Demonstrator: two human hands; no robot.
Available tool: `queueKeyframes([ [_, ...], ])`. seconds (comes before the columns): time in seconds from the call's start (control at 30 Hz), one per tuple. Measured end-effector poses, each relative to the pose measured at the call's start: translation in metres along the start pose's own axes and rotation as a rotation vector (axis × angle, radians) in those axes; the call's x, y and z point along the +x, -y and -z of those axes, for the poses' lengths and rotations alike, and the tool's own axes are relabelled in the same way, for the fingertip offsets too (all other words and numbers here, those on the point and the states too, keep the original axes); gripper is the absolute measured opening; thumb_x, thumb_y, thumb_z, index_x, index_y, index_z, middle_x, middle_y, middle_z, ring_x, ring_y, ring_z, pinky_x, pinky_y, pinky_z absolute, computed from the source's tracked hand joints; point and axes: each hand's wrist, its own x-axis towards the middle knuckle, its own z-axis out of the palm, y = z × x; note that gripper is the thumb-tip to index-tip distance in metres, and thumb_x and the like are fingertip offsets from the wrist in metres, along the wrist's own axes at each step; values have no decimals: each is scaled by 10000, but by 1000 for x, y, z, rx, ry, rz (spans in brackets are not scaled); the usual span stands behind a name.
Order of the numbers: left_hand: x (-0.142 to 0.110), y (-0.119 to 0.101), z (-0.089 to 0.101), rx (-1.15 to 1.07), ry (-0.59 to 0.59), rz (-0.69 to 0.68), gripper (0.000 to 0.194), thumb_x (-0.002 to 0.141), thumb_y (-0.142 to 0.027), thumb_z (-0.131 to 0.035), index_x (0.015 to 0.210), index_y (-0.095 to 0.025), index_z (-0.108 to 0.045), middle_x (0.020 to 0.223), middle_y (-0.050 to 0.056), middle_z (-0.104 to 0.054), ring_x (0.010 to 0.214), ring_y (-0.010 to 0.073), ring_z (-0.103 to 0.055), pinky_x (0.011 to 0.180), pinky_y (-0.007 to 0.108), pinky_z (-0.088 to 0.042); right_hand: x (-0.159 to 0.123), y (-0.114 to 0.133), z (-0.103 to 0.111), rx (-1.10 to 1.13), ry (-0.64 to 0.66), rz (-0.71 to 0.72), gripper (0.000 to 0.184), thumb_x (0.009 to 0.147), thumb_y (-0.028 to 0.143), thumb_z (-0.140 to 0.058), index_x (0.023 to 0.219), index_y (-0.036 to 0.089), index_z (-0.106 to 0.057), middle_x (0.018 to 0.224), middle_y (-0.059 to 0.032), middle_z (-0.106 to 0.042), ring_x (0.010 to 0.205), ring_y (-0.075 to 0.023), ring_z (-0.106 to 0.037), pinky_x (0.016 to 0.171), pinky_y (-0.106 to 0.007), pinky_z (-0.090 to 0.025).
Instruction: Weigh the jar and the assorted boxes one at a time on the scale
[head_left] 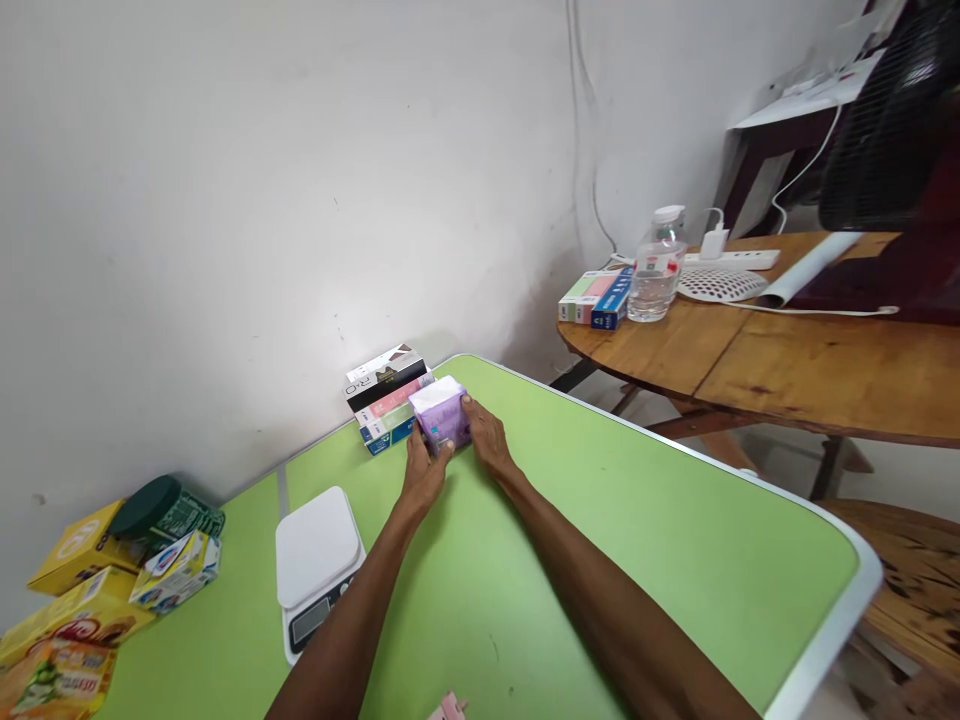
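A purple and white soft-looking pack (pixel 444 408) is between my two hands near the far corner of the green table (pixel 570 540). My left hand (pixel 424 470) grips its near left side, thumb across the front. On its right side my right hand (pixel 486 430) is closed, fingers around the edge. Directly left of the pack is a group of boxes: a black and white box (pixel 386 380), a pink box (pixel 396 400) and a blue and green box (pixel 388 432). Whether the pack touches the table or these boxes, I cannot tell.
A white kitchen scale (pixel 319 550) lies left of my left forearm. Yellow boxes (pixel 82 600) and a dark green jar (pixel 169 515) sit at the far left. On the wooden table (pixel 660 360) stand a water bottle (pixel 658 270) and small boxes (pixel 596 295). A pink object (pixel 448 708) shows at the bottom edge.
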Motion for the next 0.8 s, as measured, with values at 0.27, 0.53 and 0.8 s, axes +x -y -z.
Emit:
queueKeyframes([
  [0.27, -90, -45, 14, 68, -134, 15, 832, 957, -506, -586, 1631, -198, -208, 1590, 206, -397, 1472, 343, -425, 1202, 536, -386, -87, 40, -8, 51, -42, 67, 641, 1031, 651, -313, 1253, 176, -682, 1222, -119, -746, 1013, -270, -674, 932, -399, -517],
  [0.53, -175, -80, 137, 377, -505, 21, 468, 1020, -513, -485, 1370, -207, -538, 1338, 156, -586, 1200, 291, -594, 1030, 486, -507, -157, 103, -93, 185, 251, 253, 503, 1073, 501, -368, 1401, 198, -600, 1362, -123, -687, 1194, -277, -666, 990, -392, -543],
  [0.8, -204, -28, 182, 440, -537, 92, 366, 1020, -468, -487, 1216, -182, -604, 1128, 116, -643, 1043, 269, -629, 929, 453, -538, -177, 76, -141, -25, 404, 321, 529, 1079, 488, -378, 1479, 199, -570, 1420, -149, -668, 1283, -312, -651, 1097, -494, -517],
])
